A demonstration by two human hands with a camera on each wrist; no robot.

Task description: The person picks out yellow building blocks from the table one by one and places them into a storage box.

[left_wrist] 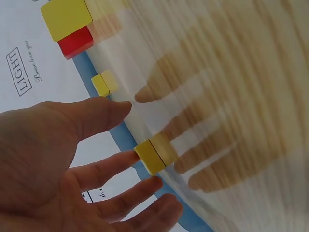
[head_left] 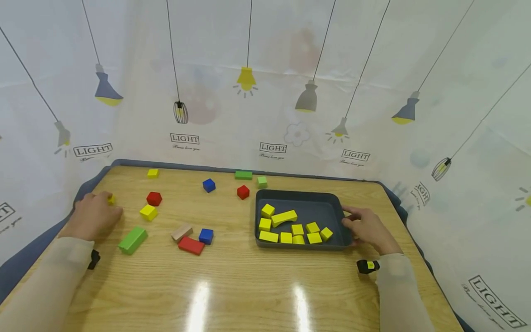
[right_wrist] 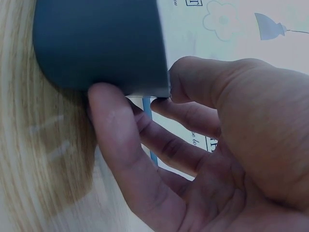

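Observation:
At the table's left side, my left hand (head_left: 92,215) reaches around a small yellow block (head_left: 111,199). In the left wrist view, fingertips come right up to this yellow block (left_wrist: 150,157), while the thumb stands apart from it. On the other side, my right hand (head_left: 370,228) holds the right end of a dark grey tray (head_left: 321,210). The right wrist view has its thumb and a finger at the rim and another finger against the outer wall. Several yellow blocks (head_left: 284,217) lie inside the tray, mostly in its left and near part.
Left of the tray lie red (head_left: 191,245), blue (head_left: 206,236), green (head_left: 133,240) and plain wood (head_left: 182,233) blocks. Another yellow block (head_left: 148,212) sits beside a red one (head_left: 154,198). Farther back are a yellow cube (head_left: 153,173) and a green block (head_left: 243,175), near the curtain (head_left: 232,138).

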